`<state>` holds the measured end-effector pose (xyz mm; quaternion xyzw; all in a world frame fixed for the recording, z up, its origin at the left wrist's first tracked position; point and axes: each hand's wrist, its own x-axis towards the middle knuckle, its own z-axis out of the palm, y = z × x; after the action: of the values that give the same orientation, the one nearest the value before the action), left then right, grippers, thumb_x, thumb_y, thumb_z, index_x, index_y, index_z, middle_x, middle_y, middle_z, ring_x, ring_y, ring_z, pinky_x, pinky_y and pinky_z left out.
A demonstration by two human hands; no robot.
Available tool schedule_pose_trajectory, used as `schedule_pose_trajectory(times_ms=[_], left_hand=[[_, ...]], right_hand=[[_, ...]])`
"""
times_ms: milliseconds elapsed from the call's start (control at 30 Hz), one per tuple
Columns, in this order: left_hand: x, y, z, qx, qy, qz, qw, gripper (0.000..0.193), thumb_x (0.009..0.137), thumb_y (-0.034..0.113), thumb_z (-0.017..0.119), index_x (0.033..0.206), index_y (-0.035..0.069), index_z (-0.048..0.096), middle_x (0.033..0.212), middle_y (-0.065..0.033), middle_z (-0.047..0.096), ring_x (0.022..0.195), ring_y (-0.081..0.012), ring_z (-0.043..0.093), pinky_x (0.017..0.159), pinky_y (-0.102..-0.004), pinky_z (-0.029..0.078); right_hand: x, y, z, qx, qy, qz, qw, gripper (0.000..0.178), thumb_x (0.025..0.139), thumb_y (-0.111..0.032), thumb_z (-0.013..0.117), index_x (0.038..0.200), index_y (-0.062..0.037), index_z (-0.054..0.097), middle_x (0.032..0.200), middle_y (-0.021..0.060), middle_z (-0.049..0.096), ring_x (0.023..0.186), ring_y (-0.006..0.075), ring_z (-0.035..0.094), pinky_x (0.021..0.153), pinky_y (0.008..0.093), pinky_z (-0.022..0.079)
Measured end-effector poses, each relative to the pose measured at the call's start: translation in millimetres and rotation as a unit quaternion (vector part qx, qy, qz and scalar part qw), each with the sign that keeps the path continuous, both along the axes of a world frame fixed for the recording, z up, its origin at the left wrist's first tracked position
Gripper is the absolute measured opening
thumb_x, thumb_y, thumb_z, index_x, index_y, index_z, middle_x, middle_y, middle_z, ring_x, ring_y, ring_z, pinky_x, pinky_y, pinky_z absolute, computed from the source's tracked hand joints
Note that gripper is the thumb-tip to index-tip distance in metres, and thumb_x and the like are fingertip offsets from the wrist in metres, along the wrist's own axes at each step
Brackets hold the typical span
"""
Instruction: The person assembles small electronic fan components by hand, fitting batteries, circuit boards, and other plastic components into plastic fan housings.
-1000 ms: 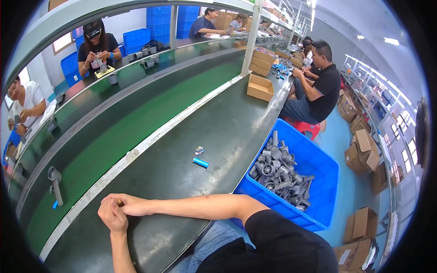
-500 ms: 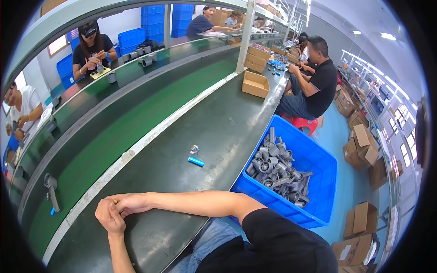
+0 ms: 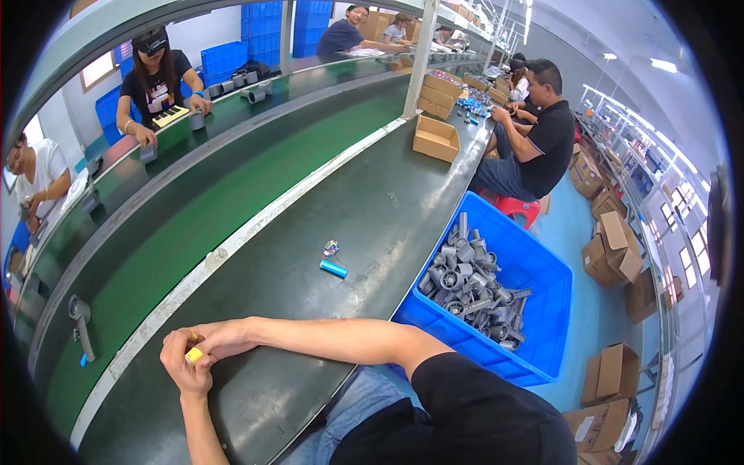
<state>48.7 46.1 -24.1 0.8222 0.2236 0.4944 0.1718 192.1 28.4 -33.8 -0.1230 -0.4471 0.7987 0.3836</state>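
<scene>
meeting low over the dark tabletop, the two hands are what i watch most closely through the head camera. the left hand is curled nearly closed, with a small yellow piece held between its thumb and bent fingers. the right hand reaches across from the right and touches the left, its fingers folded inward; they are partly hidden from me, so i can't tell whether it grips anything itself. a second patch of yellow shows just above, perhaps part of the same piece.

farther up the tabletop, well apart from the hands, i see a blue cylinder lying beside a little circuit board. a blue bin stands to the right of the table, partly filled with grey plastic parts. on the left, past a pale rail, runs a green belt with a grey handled part on it. across the belt a co-worker touches a grey cup-shaped part. an open cardboard box sits at the table's far end.
</scene>
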Motion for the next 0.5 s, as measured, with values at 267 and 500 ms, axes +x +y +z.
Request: schedule_pose_trajectory(times_ms=[267, 500], left_hand=[[-4.4, 4.1, -8.1, -0.054, -0.002, 0.005, 0.999, 0.075, 0.088, 0.07, 0.042, 0.076, -0.002, 0.052, 0.063, -0.0107, 0.047, 0.056, -0.0261, 0.049, 0.056, -0.0363, 0.036], [-5.9, 2.5, -4.0, -0.128, -0.017, -0.021, 0.991, 0.066, 0.092, 0.06, 0.046, 0.077, -0.004, 0.053, 0.064, -0.0085, 0.046, 0.058, -0.018, 0.046, 0.053, -0.0326, 0.033]], right_hand=[[-0.8, 2.9, -5.8, -0.04, 0.006, 0.003, 0.999, 0.036, 0.091, -0.018, 0.059, 0.123, -0.0091, 0.046, 0.111, 0.0015, 0.051, 0.099, 0.0086, 0.053, 0.087, 0.0295, 0.048], [-4.6, -0.2, 1.7, -0.031, -0.023, -0.025, 0.999, 0.03, 0.093, -0.022, 0.054, 0.12, -0.0104, 0.046, 0.109, 0.0017, 0.052, 0.101, 0.0104, 0.053, 0.088, 0.0343, 0.048]])
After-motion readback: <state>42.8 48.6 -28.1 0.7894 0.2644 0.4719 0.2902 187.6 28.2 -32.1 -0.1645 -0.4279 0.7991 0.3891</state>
